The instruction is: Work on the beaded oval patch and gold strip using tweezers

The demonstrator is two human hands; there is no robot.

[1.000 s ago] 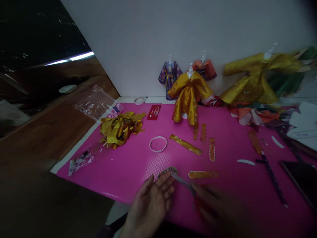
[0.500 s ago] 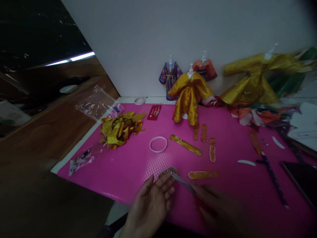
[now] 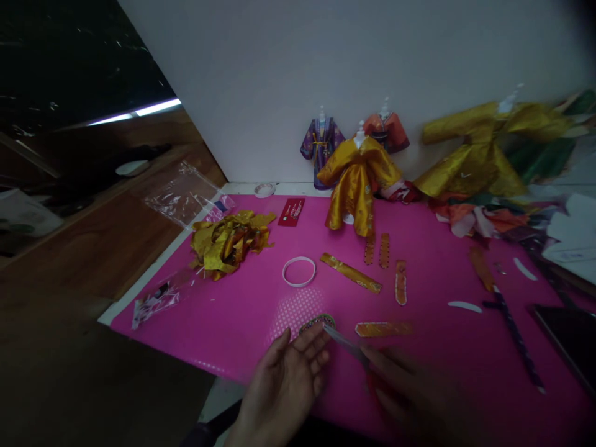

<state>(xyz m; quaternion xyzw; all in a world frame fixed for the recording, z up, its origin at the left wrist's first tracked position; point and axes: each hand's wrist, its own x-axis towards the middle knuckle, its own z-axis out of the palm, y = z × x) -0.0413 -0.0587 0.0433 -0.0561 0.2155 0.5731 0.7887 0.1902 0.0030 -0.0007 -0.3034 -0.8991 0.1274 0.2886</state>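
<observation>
My left hand (image 3: 291, 375) lies palm up with its fingers stretched out, at the near edge of the pink table top. Its fingertips partly cover a small oval piece (image 3: 319, 323) with a green rim and a dark, speckled middle. From the right, my right hand (image 3: 403, 382) grips scissors (image 3: 347, 344) with red handles, their blades pointing left. The scissor tips meet the left fingertips; whether anything tiny lies there I cannot tell. Just beyond the blades is an orange strip (image 3: 382, 329) edged in white.
A white ring (image 3: 299, 272), a gold fabric strip (image 3: 351, 272) and short orange strips (image 3: 401, 282) lie farther back. Gold scraps (image 3: 229, 242) are heaped left. A gold dress (image 3: 356, 180) on a stand and other small garments line the wall. A dark pen (image 3: 516, 338) lies right.
The whole view has shifted very slightly. Both hands and the scissors hold practically the same pose.
</observation>
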